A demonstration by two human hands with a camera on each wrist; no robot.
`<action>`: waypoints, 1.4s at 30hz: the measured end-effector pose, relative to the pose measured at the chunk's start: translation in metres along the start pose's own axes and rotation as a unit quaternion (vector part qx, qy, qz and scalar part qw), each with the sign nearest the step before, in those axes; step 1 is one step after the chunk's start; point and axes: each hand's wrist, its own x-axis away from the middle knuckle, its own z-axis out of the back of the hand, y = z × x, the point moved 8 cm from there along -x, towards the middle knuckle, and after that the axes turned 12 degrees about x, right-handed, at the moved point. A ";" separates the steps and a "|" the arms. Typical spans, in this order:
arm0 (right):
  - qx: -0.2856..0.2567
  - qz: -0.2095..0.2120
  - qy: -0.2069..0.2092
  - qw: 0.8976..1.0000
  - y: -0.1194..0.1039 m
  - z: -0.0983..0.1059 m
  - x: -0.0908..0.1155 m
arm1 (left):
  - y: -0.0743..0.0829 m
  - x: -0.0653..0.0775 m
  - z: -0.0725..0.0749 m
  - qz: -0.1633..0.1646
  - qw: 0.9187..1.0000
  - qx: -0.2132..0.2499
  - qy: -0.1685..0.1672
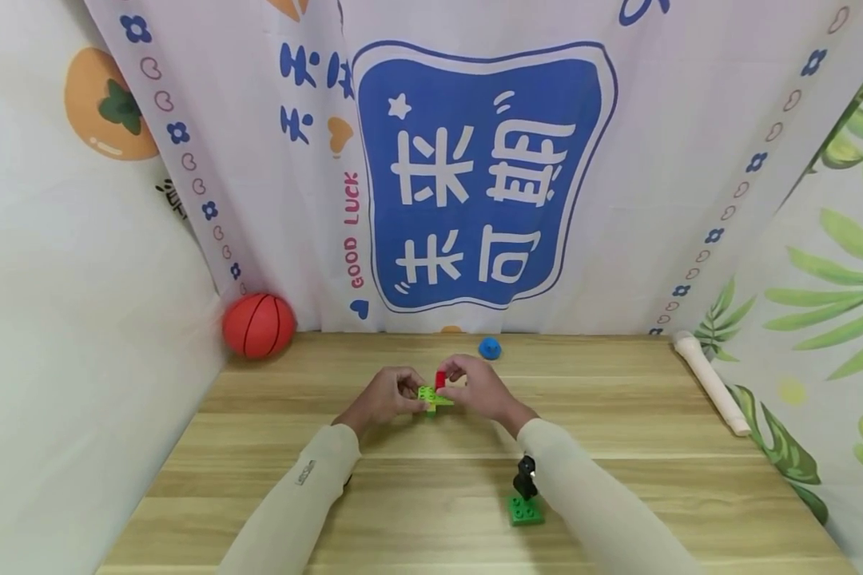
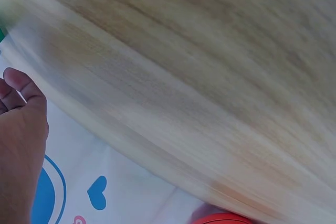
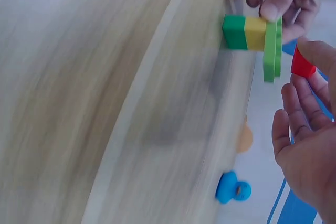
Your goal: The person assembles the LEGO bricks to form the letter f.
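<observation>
Near the middle of the table, my left hand [image 1: 391,395] grips a small stack of toy bricks by its top plate. The light green plate [image 3: 271,59] rests on a yellow brick [image 3: 255,33], with a dark green brick [image 3: 234,31] at the bottom. In the right wrist view the thumb of that hand presses on the plate's end. My right hand [image 1: 478,389] pinches a red brick [image 3: 302,65] between thumb and fingers, just above the free end of the plate. The left wrist view shows only part of the left hand [image 2: 23,129], and the stack is out of sight there.
Behind the hands sits a blue duck-shaped toy [image 1: 490,348]. A red ball [image 1: 259,326] lies in the back left corner. By the right sleeve are a small black figure [image 1: 525,477] and a green brick [image 1: 526,511]. A pale stick [image 1: 712,385] lies along the right edge.
</observation>
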 end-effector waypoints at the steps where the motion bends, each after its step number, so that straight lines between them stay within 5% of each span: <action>1: 0.003 0.002 -0.001 1.000 -0.002 -0.002 -0.001 | 0.000 0.000 0.000 -0.002 1.000 -0.001 -0.003; 21: -0.001 -0.018 -0.020 1.000 -0.007 -0.014 -0.004 | 0.004 -0.002 -0.002 -0.030 0.999 -0.019 -0.010; 42: -0.003 -0.037 -0.037 0.999 -0.002 -0.015 -0.009 | 0.002 -0.001 0.000 -0.019 1.000 -0.018 -0.002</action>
